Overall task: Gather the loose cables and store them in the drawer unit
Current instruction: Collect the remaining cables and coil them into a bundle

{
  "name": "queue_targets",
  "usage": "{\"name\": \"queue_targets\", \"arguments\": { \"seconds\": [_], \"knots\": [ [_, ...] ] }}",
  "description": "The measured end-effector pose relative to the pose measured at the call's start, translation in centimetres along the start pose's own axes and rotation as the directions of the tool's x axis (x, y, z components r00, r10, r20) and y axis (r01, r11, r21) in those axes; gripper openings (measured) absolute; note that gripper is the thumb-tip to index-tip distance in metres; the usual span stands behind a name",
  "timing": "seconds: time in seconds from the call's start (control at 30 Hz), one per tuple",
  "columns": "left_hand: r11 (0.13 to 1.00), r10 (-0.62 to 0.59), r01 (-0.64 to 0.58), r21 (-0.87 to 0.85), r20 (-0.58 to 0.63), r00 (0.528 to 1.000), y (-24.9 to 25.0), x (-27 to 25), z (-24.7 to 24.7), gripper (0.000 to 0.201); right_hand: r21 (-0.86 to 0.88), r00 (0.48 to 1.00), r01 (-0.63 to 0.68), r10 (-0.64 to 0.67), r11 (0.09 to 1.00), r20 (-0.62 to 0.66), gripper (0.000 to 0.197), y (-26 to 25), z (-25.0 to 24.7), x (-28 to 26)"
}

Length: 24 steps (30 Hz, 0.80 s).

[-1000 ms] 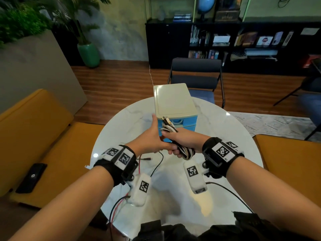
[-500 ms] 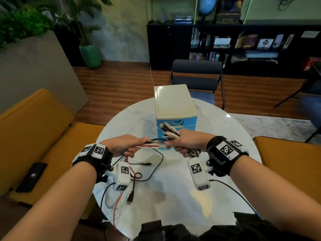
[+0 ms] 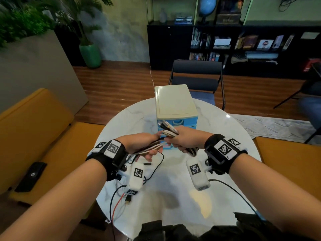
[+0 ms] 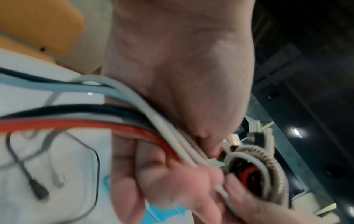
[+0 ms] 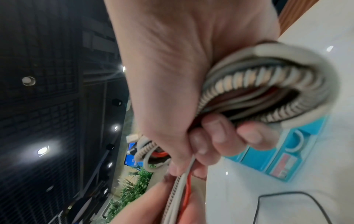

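Slack shortens: my left hand (image 3: 142, 145), curled around the trailing white, black and red cables (image 3: 151, 147), is back beside my right hand (image 3: 180, 141). That hand clenches the coiled bundle (image 5: 268, 84) before the closed blue-and-cream plastic drawer unit (image 3: 175, 108); winding continues.

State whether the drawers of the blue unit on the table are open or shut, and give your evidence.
Shut. In the head view the visible drawer fronts sit flush with the drawer unit; none is pulled out. The hands and cables hide the lower fronts.
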<state>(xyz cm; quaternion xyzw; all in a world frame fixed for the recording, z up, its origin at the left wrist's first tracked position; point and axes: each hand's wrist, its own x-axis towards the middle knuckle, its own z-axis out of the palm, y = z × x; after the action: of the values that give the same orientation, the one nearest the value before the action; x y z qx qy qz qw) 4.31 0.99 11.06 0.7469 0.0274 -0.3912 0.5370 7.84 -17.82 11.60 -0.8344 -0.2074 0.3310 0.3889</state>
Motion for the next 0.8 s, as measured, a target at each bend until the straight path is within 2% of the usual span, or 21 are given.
{"name": "queue_targets", "arguments": {
  "seconds": [0.07,0.17,0.33,0.43,0.5,0.63,0.7,0.8],
  "knots": [
    [0.990,-0.016,0.027,-0.135,0.086,0.996,-0.6,-0.4,-0.2,0.056,-0.044,0.997,0.019,-0.022,0.999,-0.069,0.024,0.5,-1.0,-0.2],
    [0.929,0.019,0.035,-0.369,0.142,0.990,-1.3,-0.8,-0.8,0.050,-0.012,0.991,0.027,-0.028,1.000,-0.132,0.023,1.1,-1.7,-0.2],
    [0.809,0.136,0.048,-0.585,0.266,0.954,-2.2,-1.3,-1.1,0.048,0.056,0.977,0.063,-0.050,0.996,-0.208,0.020,1.3,-1.5,0.3],
    [0.717,0.222,0.034,-0.696,0.275,0.936,-2.5,-2.0,-1.0,0.045,0.136,0.971,0.060,-0.026,0.989,-0.237,0.020,1.6,-1.8,0.5],
    [0.682,0.285,-0.031,-0.731,0.226,0.932,-2.5,-2.1,-0.7,0.042,0.200,0.968,0.063,-0.011,0.978,-0.250,0.020,1.6,-1.6,0.7],
    [0.666,0.351,-0.213,-0.715,0.049,0.935,-1.3,-2.1,0.3,0.038,0.414,0.972,0.045,0.055,0.909,-0.227,0.025,1.6,-0.9,1.3],
    [0.684,0.374,-0.297,-0.666,-0.029,0.927,-0.4,-2.2,0.8,0.035,0.510,0.977,0.027,0.086,0.860,-0.196,0.029,1.4,-0.4,1.4],
    [0.764,0.396,-0.410,-0.498,-0.138,0.908,0.9,-1.9,1.6,0.032,0.614,0.979,0.036,0.095,0.788,-0.180,0.035,1.0,0.3,1.4]
  ]
}}
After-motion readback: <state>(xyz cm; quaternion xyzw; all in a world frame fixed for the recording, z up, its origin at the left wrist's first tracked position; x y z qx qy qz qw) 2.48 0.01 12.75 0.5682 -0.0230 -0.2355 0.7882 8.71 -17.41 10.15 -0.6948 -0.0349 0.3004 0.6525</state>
